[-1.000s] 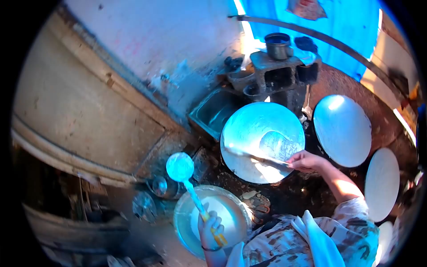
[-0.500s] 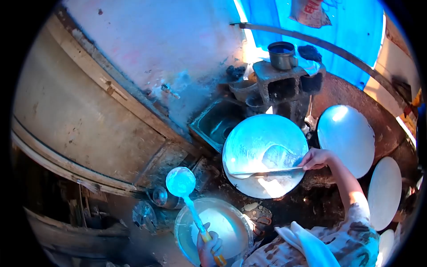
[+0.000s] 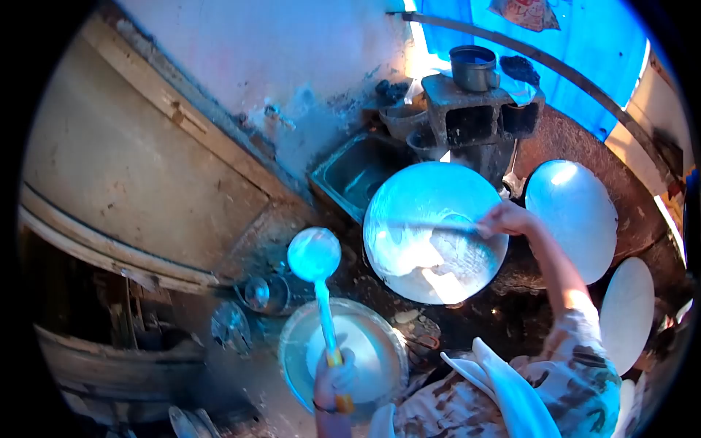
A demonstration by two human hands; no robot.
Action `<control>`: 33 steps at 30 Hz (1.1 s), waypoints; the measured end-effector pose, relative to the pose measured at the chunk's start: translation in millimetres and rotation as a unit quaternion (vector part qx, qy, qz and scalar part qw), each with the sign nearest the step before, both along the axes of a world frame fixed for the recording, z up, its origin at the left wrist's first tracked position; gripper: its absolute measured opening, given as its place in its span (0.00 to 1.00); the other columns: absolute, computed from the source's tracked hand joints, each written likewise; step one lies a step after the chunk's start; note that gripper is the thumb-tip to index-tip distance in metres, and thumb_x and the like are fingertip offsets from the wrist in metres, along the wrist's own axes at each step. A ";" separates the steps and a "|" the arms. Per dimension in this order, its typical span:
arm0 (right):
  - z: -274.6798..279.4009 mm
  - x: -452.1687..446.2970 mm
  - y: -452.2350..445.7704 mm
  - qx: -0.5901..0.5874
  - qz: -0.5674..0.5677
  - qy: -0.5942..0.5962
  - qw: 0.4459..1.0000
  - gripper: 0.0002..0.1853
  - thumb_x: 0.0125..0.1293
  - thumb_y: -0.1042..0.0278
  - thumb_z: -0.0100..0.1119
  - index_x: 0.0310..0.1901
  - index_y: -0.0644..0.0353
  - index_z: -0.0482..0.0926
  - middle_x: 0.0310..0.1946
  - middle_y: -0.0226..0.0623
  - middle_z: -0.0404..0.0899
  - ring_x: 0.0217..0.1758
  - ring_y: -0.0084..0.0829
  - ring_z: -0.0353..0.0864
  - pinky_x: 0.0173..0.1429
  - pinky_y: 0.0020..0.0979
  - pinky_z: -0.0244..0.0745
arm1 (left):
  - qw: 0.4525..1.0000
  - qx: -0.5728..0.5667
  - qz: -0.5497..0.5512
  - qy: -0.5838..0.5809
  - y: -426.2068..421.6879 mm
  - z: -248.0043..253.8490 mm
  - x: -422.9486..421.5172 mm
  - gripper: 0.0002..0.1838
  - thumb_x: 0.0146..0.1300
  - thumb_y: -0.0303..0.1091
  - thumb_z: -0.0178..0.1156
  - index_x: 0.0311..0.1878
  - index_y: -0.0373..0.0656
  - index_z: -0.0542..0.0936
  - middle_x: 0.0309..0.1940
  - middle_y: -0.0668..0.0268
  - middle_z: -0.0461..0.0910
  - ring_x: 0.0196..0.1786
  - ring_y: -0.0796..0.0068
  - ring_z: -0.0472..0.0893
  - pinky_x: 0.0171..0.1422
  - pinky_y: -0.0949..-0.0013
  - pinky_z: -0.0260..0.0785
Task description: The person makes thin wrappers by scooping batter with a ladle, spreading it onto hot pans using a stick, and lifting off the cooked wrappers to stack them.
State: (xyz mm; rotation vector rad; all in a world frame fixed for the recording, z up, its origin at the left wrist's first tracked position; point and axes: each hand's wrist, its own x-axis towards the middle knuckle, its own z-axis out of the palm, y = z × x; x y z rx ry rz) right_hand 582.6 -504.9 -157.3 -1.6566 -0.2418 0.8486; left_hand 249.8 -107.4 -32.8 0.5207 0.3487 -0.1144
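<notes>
Left hand [image 3: 334, 374]: fingers wrapped around the handle of a ladle [image 3: 314, 254], its bowl at 12 o'clock from them. Right hand [image 3: 504, 219], at 3 o'clock on a round plate [image 3: 416, 259]: fingers clamped on a blurred thin tool [image 3: 449, 228] pointing toward 9 o'clock. The basin [image 3: 290, 359] lies at 7 o'clock from the plate.

You can read no words or numbers here. Red print [image 3: 523, 8] on the bag [image 3: 539, 22] at the top is too blurred to make out.
</notes>
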 end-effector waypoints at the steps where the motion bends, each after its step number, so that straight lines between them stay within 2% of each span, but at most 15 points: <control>1: 12.6 9.3 31.4 -0.054 -0.052 0.015 0.997 0.11 0.50 0.67 0.68 0.36 0.59 0.83 0.21 0.28 0.77 0.18 0.17 0.69 0.20 0.19 0.60 | 0.999 -0.042 -0.025 0.000 -0.7 2.6 6.7 0.33 0.53 0.18 0.53 0.65 0.41 0.58 0.29 0.63 0.66 0.13 0.84 0.60 0.13 0.83 0.53; 5: 32.3 -22.4 65.8 -0.093 0.112 -0.035 0.989 0.12 0.48 0.65 0.69 0.35 0.56 0.84 0.22 0.22 0.77 0.17 0.14 0.65 0.18 0.20 0.57 | 0.999 0.010 0.003 -0.049 -17.7 17.4 -5.8 0.32 0.53 0.17 0.52 0.64 0.39 0.59 0.29 0.64 0.66 0.13 0.85 0.59 0.12 0.83 0.52; 9: 45.2 -59.3 -17.9 -0.094 0.106 0.105 0.984 0.16 0.49 0.73 0.69 0.42 0.60 0.82 0.23 0.28 0.79 0.18 0.15 0.69 0.18 0.18 0.59 | 0.987 0.012 0.112 -0.110 -33.3 1.3 -33.0 0.32 0.53 0.15 0.48 0.64 0.41 0.60 0.28 0.64 0.65 0.12 0.87 0.57 0.11 0.84 0.51; 12: 11.4 -63.8 -62.3 0.051 0.013 0.040 0.998 0.12 0.50 0.74 0.68 0.39 0.63 0.83 0.21 0.29 0.78 0.15 0.15 0.67 0.15 0.18 0.56 | 0.991 -0.029 0.121 -0.048 -27.5 -9.9 -41.5 0.31 0.55 0.15 0.44 0.65 0.41 0.58 0.29 0.64 0.65 0.14 0.87 0.59 0.12 0.84 0.54; 15: 27.3 -71.9 -14.6 0.003 -0.206 0.060 0.977 0.10 0.51 0.69 0.66 0.36 0.62 0.82 0.16 0.25 0.73 0.11 0.14 0.61 0.13 0.19 0.50 | 0.960 -0.234 0.150 -0.031 -26.9 -25.4 -39.2 0.29 0.57 0.17 0.42 0.64 0.40 0.60 0.30 0.65 0.64 0.16 0.87 0.62 0.15 0.84 0.59; 17: 29.9 -93.7 12.9 -0.034 -0.121 0.013 0.992 0.10 0.49 0.70 0.67 0.35 0.62 0.82 0.17 0.25 0.74 0.12 0.15 0.62 0.15 0.19 0.52 | 0.921 -0.358 0.150 -0.022 -21.9 -35.1 -43.7 0.26 0.58 0.18 0.41 0.62 0.37 0.63 0.30 0.65 0.64 0.18 0.87 0.64 0.18 0.86 0.62; 20: -11.3 -141.1 25.2 0.019 -0.071 0.023 0.997 0.09 0.50 0.74 0.68 0.34 0.64 0.83 0.22 0.27 0.78 0.19 0.12 0.68 0.22 0.16 0.58 | 0.918 -0.371 0.138 -0.007 -10.8 -46.3 -64.0 0.24 0.58 0.18 0.41 0.61 0.35 0.65 0.29 0.67 0.63 0.18 0.87 0.64 0.18 0.86 0.63; 21: 36.7 -166.7 33.7 0.034 -0.095 0.065 0.993 0.09 0.50 0.71 0.66 0.33 0.63 0.82 0.18 0.22 0.73 0.18 0.14 0.66 0.21 0.19 0.57 | 0.918 -0.374 0.131 -0.009 -1.7 -48.8 -73.2 0.24 0.58 0.18 0.41 0.61 0.35 0.65 0.29 0.67 0.63 0.18 0.87 0.64 0.18 0.86 0.63; 22: 21.3 -176.4 32.6 0.092 -0.049 0.086 0.991 0.10 0.53 0.68 0.63 0.36 0.61 0.82 0.19 0.22 0.72 0.19 0.15 0.66 0.22 0.19 0.58 | 0.925 -0.362 0.111 -0.018 6.5 -50.1 -82.9 0.25 0.58 0.18 0.41 0.61 0.36 0.65 0.27 0.68 0.63 0.18 0.87 0.64 0.18 0.85 0.63; 24: 19.0 -203.3 73.4 -0.016 -0.086 0.049 0.995 0.20 0.55 0.64 0.64 0.51 0.52 0.78 0.22 0.22 0.73 0.19 0.14 0.64 0.21 0.18 0.56 | 0.927 -0.363 0.092 -0.035 15.3 -52.2 -96.7 0.25 0.58 0.18 0.41 0.62 0.37 0.64 0.26 0.69 0.62 0.19 0.87 0.63 0.18 0.85 0.63; 26: -1.2 -223.0 140.1 0.182 -0.104 0.144 0.967 0.23 0.62 0.61 0.58 0.60 0.47 0.70 0.18 0.16 0.63 0.16 0.11 0.57 0.19 0.17 0.51 | 0.941 -0.325 0.089 -0.035 21.3 -44.3 -109.7 0.26 0.58 0.18 0.41 0.62 0.39 0.64 0.24 0.71 0.61 0.19 0.87 0.62 0.18 0.85 0.61; 28: 12.8 -243.9 217.4 0.153 -0.147 0.089 0.973 0.23 0.67 0.58 0.49 0.64 0.38 0.63 0.16 0.17 0.55 0.15 0.13 0.52 0.17 0.17 0.48 | 0.939 -0.328 0.100 -0.032 27.8 -43.9 -121.7 0.26 0.59 0.18 0.41 0.62 0.39 0.64 0.24 0.71 0.60 0.19 0.87 0.62 0.18 0.85 0.61; 30: -11.6 -263.5 280.6 0.258 -0.215 0.158 0.929 0.06 0.68 0.57 0.47 0.43 0.43 0.69 0.15 0.19 0.53 0.13 0.15 0.51 0.16 0.19 0.47 | 0.938 -0.330 0.099 -0.028 35.1 -48.7 -134.9 0.25 0.59 0.18 0.40 0.62 0.39 0.64 0.24 0.71 0.60 0.19 0.88 0.62 0.19 0.86 0.60; 31: -9.1 -274.5 298.3 0.242 -0.273 0.186 0.912 0.08 0.68 0.56 0.46 0.32 0.46 0.63 0.15 0.20 0.54 0.12 0.16 0.50 0.14 0.20 0.45 | 0.937 -0.332 0.104 -0.032 37.7 -51.7 -141.0 0.25 0.59 0.18 0.40 0.62 0.39 0.64 0.24 0.71 0.60 0.19 0.88 0.62 0.19 0.86 0.60; 33: -23.8 -296.1 293.0 0.220 -0.325 0.219 0.893 0.08 0.68 0.56 0.46 0.32 0.44 0.63 0.14 0.20 0.54 0.11 0.16 0.50 0.14 0.20 0.45 | 0.935 -0.342 0.090 -0.020 46.1 -53.5 -151.4 0.24 0.60 0.19 0.40 0.61 0.39 0.64 0.25 0.70 0.61 0.19 0.88 0.62 0.19 0.86 0.60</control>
